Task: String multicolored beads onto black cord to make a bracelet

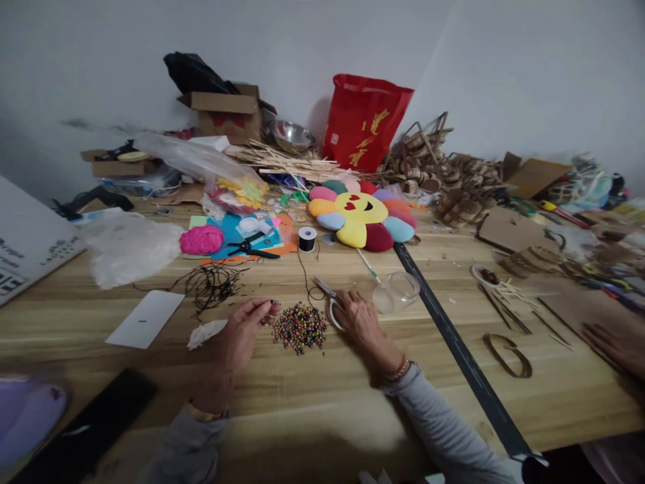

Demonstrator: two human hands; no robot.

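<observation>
My left hand is pinched shut on a short string of beads, just left of a pile of small multicoloured beads on the wooden table. My right hand rests to the right of the pile, its fingers closed on the white handle of a pair of scissors whose blades point up and left. A black cord runs from a spool of black thread down to the scissors. A clear plastic cup lies on its side just right of my right hand.
A flower-shaped plush cushion, pink yarn, black scissors, a red bag, boxes and wooden sticks crowd the back. A long black ruler runs diagonally. Another person's hand rests at the right edge. A black phone lies near left.
</observation>
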